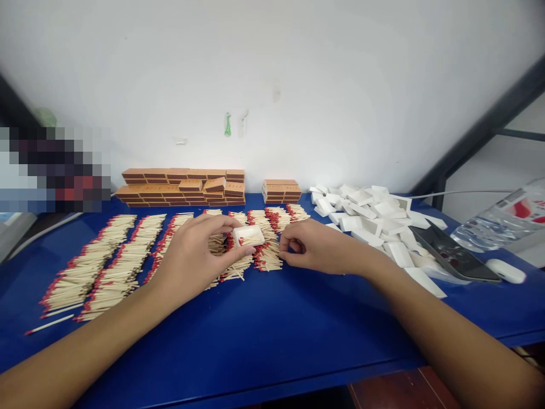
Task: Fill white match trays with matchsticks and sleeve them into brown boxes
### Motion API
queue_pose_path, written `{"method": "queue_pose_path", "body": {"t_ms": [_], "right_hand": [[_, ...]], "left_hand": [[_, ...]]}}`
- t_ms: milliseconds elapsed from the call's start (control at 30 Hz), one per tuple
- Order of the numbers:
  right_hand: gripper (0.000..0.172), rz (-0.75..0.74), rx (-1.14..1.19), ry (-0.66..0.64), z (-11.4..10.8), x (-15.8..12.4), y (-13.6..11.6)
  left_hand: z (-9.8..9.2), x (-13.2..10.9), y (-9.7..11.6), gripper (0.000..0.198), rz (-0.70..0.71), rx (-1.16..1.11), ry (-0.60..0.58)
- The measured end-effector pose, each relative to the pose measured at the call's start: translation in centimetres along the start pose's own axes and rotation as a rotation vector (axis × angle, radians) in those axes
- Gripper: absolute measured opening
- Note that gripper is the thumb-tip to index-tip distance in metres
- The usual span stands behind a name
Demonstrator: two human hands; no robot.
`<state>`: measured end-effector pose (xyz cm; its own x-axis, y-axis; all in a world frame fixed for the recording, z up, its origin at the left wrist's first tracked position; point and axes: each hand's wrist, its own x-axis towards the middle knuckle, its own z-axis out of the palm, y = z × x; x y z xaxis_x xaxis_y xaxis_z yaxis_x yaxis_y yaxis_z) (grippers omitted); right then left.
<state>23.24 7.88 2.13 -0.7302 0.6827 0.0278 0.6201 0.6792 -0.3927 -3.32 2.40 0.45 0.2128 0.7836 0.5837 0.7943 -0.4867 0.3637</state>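
Note:
My left hand (193,258) holds a small white empty matchbox tray (249,234) between thumb and fingers, just above rows of red-tipped matches (119,258) laid out on the blue table (264,335). My right hand (313,247) rests beside the tray, its fingers curled and pinching at a small bundle of matches (269,257) on the table.
Orange-brown matchbox sleeves (183,187) are stacked along the wall, with a smaller stack (281,191) to their right. A heap of white trays (374,218) lies at the right, then a dark phone (453,254), a white earbud case (506,271) and a plastic bottle (500,221).

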Motion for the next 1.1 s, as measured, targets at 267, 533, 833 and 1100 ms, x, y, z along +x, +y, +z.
{"method": "queue_pose_path", "body": {"t_ms": [267,533,833,1100], "right_hand": [[0.01,0.0,-0.016,0.036,-0.6,-0.1,0.4],[0.009,0.023,0.011,-0.024,-0.4,0.0,-0.1],[0.008,0.004,0.061,0.093,-1.0,0.0,0.5],[0.009,-0.142,0.106,0.24,-0.4,0.1,-1.1]], "left_hand": [[0.1,0.0,0.0,0.037,0.022,-0.006,-0.001],[0.2,0.0,-0.1,0.036,0.04,0.007,0.003],[0.1,0.0,-0.2,0.035,0.057,-0.004,-0.034],[0.6,-0.4,0.0,0.035,0.098,-0.071,-0.078]]}}
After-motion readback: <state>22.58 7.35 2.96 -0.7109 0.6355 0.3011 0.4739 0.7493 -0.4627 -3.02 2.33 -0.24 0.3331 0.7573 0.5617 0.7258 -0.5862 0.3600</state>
